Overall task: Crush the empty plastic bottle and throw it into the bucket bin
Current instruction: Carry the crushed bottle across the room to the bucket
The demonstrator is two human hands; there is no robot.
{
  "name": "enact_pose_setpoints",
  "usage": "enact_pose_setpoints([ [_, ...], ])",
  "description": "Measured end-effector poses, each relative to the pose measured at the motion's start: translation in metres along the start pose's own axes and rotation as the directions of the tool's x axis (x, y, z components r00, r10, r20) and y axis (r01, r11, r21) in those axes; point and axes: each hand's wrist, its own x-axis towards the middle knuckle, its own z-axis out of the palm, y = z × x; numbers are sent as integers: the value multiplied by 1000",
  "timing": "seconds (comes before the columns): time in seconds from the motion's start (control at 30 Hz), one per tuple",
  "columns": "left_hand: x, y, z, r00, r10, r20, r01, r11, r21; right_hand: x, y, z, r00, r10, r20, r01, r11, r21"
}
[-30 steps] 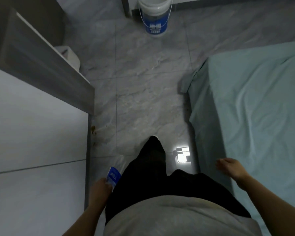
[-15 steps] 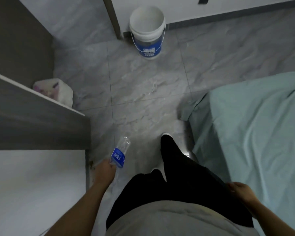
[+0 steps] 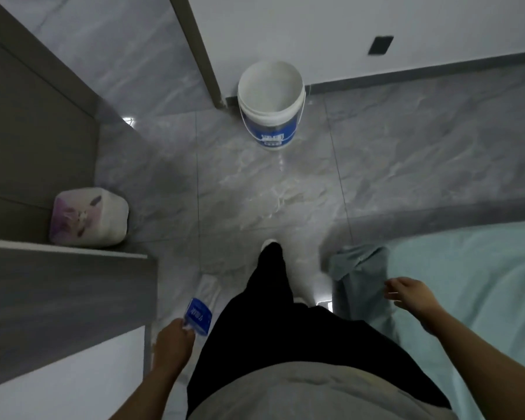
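Observation:
My left hand grips a clear plastic bottle with a blue label, held low beside my left leg, its neck pointing forward. The bottle still looks round, though blur hides its exact shape. The white bucket bin with a blue label stands open and upright on the grey floor ahead, by the wall and door frame. My right hand hangs free over the bed's corner, fingers loosely apart, holding nothing.
A grey cabinet runs along my left, with a white and purple jug on the floor beside it. A bed with a teal sheet fills the right. Grey tiled floor lies between me and the bucket.
I have walked forward: the bucket is nearer and lower in view. My left hand still carries the bottle at my side. My right hand swung forward over the bed corner.

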Motion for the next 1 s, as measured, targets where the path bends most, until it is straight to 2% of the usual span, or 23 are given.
enact_pose_setpoints([
  [0.2,92,86,-55,999,34,-6,-34,999,-1,43,-76,5,997,62,-34,-65,994,-91],
  [0.4,176,195,-120,991,132,-12,-132,991,39,76,-129,-5,986,157,-60,-161,985,-67],
  [0.57,228,279,-147,988,147,-39,-146,989,21,129,-171,-17,972,226,62,-217,969,-120],
  [0.77,268,344,-157,995,101,-17,-101,995,9,207,-284,-35,995,95,14,-91,983,-157],
  [1.0,310,384,-172,1000,15,2,-15,1000,-14,279,-435,-28,999,-22,42,27,992,-123],
])
